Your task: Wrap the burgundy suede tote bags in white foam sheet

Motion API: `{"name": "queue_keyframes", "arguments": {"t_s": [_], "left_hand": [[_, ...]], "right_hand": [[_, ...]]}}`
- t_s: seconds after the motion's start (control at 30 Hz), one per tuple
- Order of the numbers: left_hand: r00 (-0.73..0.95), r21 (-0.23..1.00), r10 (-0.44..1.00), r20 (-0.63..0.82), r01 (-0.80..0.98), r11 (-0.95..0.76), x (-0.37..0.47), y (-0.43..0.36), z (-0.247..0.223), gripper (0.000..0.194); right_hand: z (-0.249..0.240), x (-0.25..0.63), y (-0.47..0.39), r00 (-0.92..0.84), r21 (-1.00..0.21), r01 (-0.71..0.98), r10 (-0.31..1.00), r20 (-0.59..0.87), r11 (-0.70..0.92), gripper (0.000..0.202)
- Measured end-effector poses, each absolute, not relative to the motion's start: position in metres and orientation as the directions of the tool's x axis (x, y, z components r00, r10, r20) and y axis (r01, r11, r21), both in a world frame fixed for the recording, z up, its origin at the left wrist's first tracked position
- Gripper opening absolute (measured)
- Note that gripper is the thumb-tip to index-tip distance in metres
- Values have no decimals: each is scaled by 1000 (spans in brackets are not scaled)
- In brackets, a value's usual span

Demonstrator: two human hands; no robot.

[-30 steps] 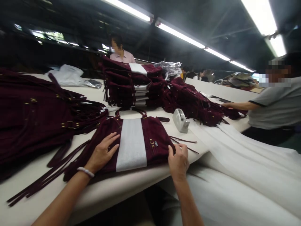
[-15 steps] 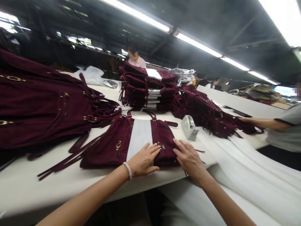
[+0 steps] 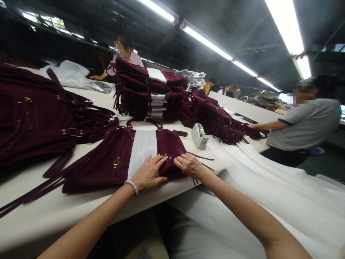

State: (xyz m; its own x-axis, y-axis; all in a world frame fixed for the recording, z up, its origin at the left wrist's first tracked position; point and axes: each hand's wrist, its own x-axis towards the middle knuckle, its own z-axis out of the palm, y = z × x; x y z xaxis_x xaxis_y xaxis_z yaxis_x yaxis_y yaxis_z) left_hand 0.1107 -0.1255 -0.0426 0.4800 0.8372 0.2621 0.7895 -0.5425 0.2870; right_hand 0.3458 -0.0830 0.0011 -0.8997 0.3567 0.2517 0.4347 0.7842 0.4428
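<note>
Curling, no longer spread: right fingers [image 3: 180, 163] on maroon bag [image 3: 122, 149], hold unclear; left fingers [image 3: 159, 161] splayed, holding nothing.

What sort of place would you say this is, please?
Probably a bag factory or workshop: a stack of matching maroon bags stands on a large work table, a tape dispenser sits nearby, and rows of fluorescent lights run overhead.

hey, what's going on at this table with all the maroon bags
A person's left hand lies spread on a maroon handbag, partly over the white band across its middle. The right hand, fingers curled, is at the bag's right end. A tape dispenser stands just beyond, and a stack of banded bags sits behind.
</note>
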Motion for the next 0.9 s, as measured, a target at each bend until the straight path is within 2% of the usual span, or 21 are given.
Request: {"name": "queue_keyframes", "arguments": {"t_s": [0.13, 0.3, 0.4, 0.5, 0.6, 0.67, 0.77, 0.83, 0.9], "left_hand": [[495, 258, 826, 269, 789, -557, 112, -126, -46, 69], [557, 147, 755, 347, 762, -630, 111, -125, -58, 43], [575, 111, 727, 375, 751, -651, 110, -125, -64, 40], [587, 65, 706, 397, 749, -659, 108, -125, -68, 41], [589, 35, 675, 443, 742, -670, 107, -124, -72, 43], [592, 20, 658, 466, 736, -676, 106, -123, -74, 44], [609, -22, 635, 475, 729, -684, 104, -122, -73, 47], [627, -68, 617, 475, 725, -685, 103, -122, -73, 48], [642, -120, 598, 480, 724, -680, 102, -121, -74, 49]], "right_hand": [[-33, 356, -98, -837, 335, 520, 392, 381, 786, 34], [-80, 353, -131, -628, 89, 691, 534, 566, 718, 42], [-79, 349, -142, -527, -25, 722, 573, 627, 692, 39], [-56, 342, -136, -419, -147, 786, 692, 588, 601, 34], [-26, 327, -113, -355, -131, 859, 762, 542, 494, 30], [-10, 310, -90, -412, -64, 848, 732, 543, 526, 32], [2, 280, -49, -558, 13, 773, 670, 491, 634, 44], [1, 264, -20, -601, 24, 756, 678, 423, 655, 53], [-8, 256, 5, -567, -10, 793, 744, 353, 609, 57]]}}
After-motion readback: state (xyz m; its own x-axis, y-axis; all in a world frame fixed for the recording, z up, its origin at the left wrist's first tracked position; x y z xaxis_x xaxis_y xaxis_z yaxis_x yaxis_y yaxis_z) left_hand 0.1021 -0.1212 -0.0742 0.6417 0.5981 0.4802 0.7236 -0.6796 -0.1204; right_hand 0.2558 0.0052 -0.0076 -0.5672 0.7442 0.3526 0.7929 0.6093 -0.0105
